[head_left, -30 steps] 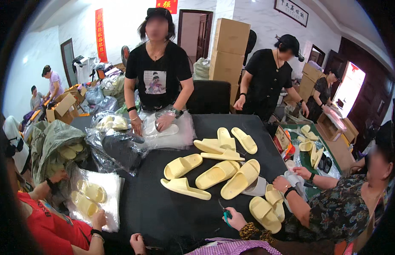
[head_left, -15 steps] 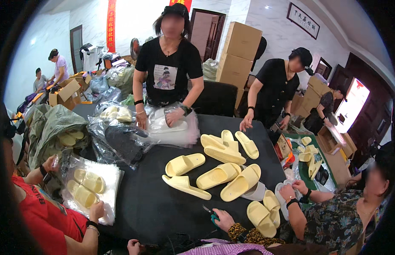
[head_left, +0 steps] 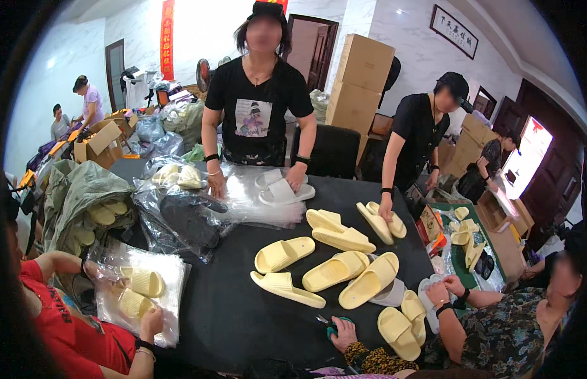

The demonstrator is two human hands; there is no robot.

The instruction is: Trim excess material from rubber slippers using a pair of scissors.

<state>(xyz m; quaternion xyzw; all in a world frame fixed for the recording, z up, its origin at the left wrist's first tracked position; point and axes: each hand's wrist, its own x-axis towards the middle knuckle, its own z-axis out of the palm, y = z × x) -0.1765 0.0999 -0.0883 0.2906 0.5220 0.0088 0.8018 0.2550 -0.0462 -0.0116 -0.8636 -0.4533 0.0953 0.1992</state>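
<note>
My right hand (head_left: 344, 333), in a spotted cuff, rests on the black table (head_left: 230, 303) near its front edge. Its fingers are around the green handles of small scissors (head_left: 330, 326), whose blades point to the left. Just beyond lie several pale yellow slippers, including a ribbed one tipped on its side (head_left: 287, 288) and a sole-down one (head_left: 369, 281). A grey slipper (head_left: 391, 293) lies partly under these. To the right of my hand is a yellow pair (head_left: 401, 331). My left hand is out of view.
Opposite, a person in black touches grey slippers (head_left: 284, 191) on clear plastic bags (head_left: 243, 196). A person at left handles bagged yellow slippers (head_left: 145, 283). At far right, a person holds pale slippers (head_left: 430, 289). Cartons (head_left: 363, 76) are stacked behind.
My left hand has dropped out of view at the lower edge; my right hand keeps the scissors. The person at back right now grips a yellow slipper. Grey slippers opposite now show more fully.
</note>
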